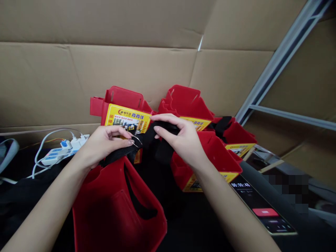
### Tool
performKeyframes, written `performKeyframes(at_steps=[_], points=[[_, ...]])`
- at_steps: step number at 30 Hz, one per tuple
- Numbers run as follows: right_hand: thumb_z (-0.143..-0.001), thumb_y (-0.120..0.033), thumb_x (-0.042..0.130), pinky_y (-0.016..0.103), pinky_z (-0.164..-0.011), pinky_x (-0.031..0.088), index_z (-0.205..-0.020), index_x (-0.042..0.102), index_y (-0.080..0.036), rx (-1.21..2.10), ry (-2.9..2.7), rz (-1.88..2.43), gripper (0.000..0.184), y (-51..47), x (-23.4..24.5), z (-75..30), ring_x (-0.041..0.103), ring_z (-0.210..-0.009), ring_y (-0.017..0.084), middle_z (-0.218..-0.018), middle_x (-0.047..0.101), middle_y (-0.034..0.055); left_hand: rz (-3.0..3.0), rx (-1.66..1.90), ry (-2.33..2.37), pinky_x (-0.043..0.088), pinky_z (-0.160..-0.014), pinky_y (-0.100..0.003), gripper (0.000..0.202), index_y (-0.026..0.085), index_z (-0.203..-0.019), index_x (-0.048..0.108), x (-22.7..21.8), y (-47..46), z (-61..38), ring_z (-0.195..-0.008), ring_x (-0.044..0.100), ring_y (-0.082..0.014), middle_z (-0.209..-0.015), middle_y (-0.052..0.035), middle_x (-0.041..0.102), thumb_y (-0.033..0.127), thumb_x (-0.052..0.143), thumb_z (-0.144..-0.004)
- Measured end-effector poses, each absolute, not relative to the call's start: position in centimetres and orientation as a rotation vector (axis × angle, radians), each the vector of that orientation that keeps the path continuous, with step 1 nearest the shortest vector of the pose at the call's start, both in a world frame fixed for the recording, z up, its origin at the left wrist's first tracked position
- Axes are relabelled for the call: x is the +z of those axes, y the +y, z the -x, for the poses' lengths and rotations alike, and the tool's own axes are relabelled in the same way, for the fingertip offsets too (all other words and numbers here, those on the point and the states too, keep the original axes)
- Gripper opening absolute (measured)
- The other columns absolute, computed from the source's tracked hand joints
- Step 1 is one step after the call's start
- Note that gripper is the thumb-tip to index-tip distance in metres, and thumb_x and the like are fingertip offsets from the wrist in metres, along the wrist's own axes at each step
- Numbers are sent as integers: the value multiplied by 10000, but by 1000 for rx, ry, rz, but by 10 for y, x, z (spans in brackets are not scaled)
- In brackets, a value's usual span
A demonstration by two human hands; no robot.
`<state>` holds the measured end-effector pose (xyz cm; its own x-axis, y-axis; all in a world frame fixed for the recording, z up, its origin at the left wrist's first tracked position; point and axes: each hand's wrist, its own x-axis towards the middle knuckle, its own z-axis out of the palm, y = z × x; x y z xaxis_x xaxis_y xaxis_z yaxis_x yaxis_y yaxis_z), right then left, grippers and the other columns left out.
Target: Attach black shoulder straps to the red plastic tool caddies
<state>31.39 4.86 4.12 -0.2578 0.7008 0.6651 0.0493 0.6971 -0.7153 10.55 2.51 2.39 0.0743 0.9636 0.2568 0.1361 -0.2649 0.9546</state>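
My left hand point(106, 144) pinches a black strap point(147, 140) and a thin metal ring point(137, 140) at its fingertips. My right hand point(181, 140) grips the same black strap a little to the right, fingers curled over it. The strap runs from a red fabric bag point(115, 206) that lies in front of me, below both hands. Behind the hands stand several more red bags point(187, 101) with yellow printed labels point(127, 119).
A white power strip point(63, 148) with plugs and white cables lies at the left. A phone point(262, 206) with a running timer lies at the right on the dark surface. Cardboard sheets point(105, 70) form the back wall. A metal frame point(278, 63) slants at the right.
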Motion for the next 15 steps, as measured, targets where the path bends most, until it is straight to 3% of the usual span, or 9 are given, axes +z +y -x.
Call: performKeyframes(at_steps=[4,9,15], points=[[-711,-171,706,266,-721,544,-995,682,-165,766,-1749,639,285,49,44,-316,627,-664,97,-907,685,17,-1586,1294,1138,507,-634,-94,141,189,-737,659,25,24,-107,-696,663,-57,-816,47,712,174,772,-654],[-725,-184,687,211,-528,509,-940,693,-156,771,-1794,669,217,44,44,-313,546,-500,49,-913,685,22,-1583,1246,1218,469,-527,-61,137,186,-760,671,25,22,-108,-579,646,-48,-636,56,690,176,762,-658],[-754,-170,633,178,-435,494,-904,692,-154,712,-1826,691,162,46,42,-313,636,-695,127,-971,675,53,-1635,1298,1160,507,-596,-94,153,181,-766,647,26,22,-109,-647,667,-67,-768,36,715,164,755,-659]])
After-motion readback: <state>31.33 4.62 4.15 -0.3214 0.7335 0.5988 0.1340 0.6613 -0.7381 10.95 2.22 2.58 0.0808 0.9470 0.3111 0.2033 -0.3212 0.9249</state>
